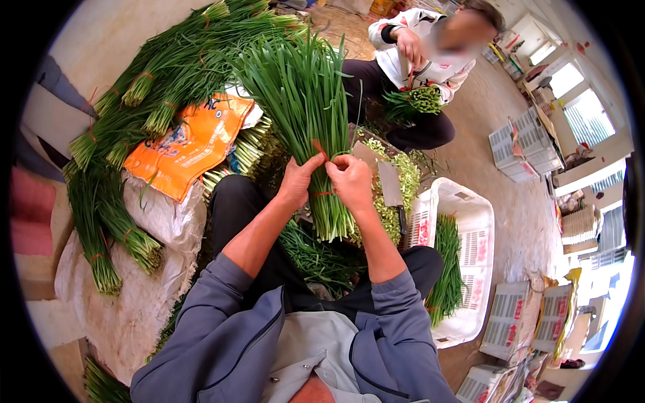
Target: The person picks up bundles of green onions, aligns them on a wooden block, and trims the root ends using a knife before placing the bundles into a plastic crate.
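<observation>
A large bundle of green Chinese chives point(307, 101) stands upright before me, leaves up and pale cut stems down. My left hand point(297, 181) is at its left side, with thumb and fingertip on a red tie point(318, 147) at the front. From the right, my right hand point(350, 182) pinches at the same tie close to the left thumb. A lower red band point(322, 193) circles the stems below my hands. Behind my right hand lies a cleaver point(390, 184) with a dark handle, among chopped stem ends point(410, 176).
On the right, a white plastic crate point(486, 237) holds tied chives point(446, 267). More tied bundles point(176, 75) and an orange printed sack point(194, 143) lie on the left. Opposite, a seated person point(423, 65) holds another bundle point(423, 101). Loose chives point(317, 257) lie between my legs.
</observation>
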Motion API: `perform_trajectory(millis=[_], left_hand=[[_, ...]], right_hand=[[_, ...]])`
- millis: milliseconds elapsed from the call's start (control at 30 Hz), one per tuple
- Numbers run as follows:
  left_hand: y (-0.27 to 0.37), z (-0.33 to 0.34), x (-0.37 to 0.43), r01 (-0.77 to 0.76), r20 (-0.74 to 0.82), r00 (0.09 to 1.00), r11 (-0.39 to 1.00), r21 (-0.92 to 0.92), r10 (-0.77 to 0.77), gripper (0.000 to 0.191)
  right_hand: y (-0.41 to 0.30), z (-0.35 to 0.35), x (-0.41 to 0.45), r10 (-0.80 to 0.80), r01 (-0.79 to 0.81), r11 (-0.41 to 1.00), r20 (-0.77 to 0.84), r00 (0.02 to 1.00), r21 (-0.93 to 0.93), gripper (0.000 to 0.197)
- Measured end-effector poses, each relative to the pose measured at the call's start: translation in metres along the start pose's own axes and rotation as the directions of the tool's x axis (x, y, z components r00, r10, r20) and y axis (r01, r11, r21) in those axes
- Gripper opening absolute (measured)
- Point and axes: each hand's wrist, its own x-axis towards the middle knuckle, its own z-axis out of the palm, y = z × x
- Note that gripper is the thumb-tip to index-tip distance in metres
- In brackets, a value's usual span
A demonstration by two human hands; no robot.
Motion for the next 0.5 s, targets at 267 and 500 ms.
perform_trajectory(millis=[267,500], left_hand=[[-0.008,-0.017,-0.004,0.012,-0.057,0.998,0.992,0.123,-0.005,0.038],[-0.015,0.001,0.004,-0.058,-0.016,0.998,0.996,0.065,0.059,0.035]], right_hand=[[0.007,0.001,-0.016,0.018,-0.095,0.922,0.204,0.979,0.376,0.016],[0.002,-0.009,-0.022,0.014,-0.043,0.932,0.082,0.997,0.359,0.020]])
